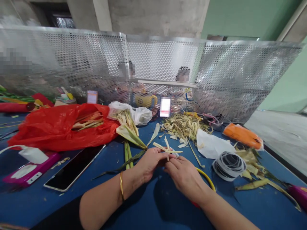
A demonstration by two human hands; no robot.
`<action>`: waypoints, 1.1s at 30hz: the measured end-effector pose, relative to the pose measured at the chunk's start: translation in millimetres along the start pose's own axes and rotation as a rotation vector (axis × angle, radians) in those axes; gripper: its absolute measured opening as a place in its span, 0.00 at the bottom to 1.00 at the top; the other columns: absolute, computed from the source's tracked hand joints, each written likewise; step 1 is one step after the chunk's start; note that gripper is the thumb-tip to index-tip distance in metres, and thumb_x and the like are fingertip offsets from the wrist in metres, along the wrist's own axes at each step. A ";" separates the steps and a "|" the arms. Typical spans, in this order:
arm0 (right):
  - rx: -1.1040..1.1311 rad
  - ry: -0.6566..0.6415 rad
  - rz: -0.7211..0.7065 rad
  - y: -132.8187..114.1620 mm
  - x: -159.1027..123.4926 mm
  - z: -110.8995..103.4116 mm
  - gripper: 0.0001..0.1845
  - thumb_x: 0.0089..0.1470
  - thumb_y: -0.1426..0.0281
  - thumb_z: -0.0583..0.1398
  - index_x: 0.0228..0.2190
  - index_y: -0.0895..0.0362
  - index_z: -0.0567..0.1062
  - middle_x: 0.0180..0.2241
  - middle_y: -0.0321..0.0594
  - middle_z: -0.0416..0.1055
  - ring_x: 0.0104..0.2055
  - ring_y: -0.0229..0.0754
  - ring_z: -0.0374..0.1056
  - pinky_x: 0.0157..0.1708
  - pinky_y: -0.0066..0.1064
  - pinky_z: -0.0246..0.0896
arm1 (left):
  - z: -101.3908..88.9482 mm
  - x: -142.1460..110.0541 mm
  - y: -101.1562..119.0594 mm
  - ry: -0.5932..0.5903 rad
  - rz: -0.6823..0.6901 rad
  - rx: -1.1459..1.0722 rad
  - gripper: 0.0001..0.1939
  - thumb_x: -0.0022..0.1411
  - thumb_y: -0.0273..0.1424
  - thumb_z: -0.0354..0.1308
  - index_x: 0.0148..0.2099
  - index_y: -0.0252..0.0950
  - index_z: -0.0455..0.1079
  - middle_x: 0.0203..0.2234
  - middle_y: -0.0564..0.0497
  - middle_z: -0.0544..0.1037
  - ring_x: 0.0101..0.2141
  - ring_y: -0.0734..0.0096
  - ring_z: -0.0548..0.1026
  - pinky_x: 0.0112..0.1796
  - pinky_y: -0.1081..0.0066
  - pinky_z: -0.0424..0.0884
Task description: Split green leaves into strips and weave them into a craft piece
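Pale dried leaf strips (167,147), crossed over one another in a small star-like piece, are pinched between my two hands above the blue table (144,207). My left hand (151,161) has its thumb and fingers closed on the strips from the left. From the right, my right hand (178,169) is closed at the lower end of the same piece, its fingertips partly hidden. A yellow curved handle (207,179) shows behind my right wrist. Just left of my hands lie green-and-straw leaves (130,137) on the table.
A red plastic bag (59,127) of dried husks, a phone (75,167) and a purple power strip (31,169) lie left. Shredded strips (184,126) are piled behind my hands. A coil of clear line (229,166) and an orange packet (243,135) sit right. A perforated metal screen (155,57) stands behind.
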State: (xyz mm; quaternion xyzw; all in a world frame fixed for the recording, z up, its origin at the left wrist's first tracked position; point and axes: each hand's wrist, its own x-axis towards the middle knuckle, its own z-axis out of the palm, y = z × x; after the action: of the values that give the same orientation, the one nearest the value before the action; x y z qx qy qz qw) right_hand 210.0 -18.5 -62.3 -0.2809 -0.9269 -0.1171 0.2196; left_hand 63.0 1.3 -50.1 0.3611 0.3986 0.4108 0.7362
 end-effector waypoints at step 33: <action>0.323 -0.010 0.410 0.8 2.2 -17.1 0.20 0.63 0.69 0.49 0.20 0.56 0.67 0.20 0.35 0.66 0.25 0.37 0.60 0.35 0.31 0.51 | -8.1 2.4 4.1 0.076 0.193 0.412 0.19 0.46 0.44 0.64 0.29 0.32 0.70 0.13 0.60 0.61 0.16 0.81 0.55 0.20 0.76 0.51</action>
State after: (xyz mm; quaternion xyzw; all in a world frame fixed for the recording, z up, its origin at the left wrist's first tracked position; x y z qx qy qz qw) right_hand 214.6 -22.7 -46.2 -0.4248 -0.8583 0.0809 0.2763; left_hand 55.4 6.7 -50.7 0.5244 0.4650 0.4026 0.5888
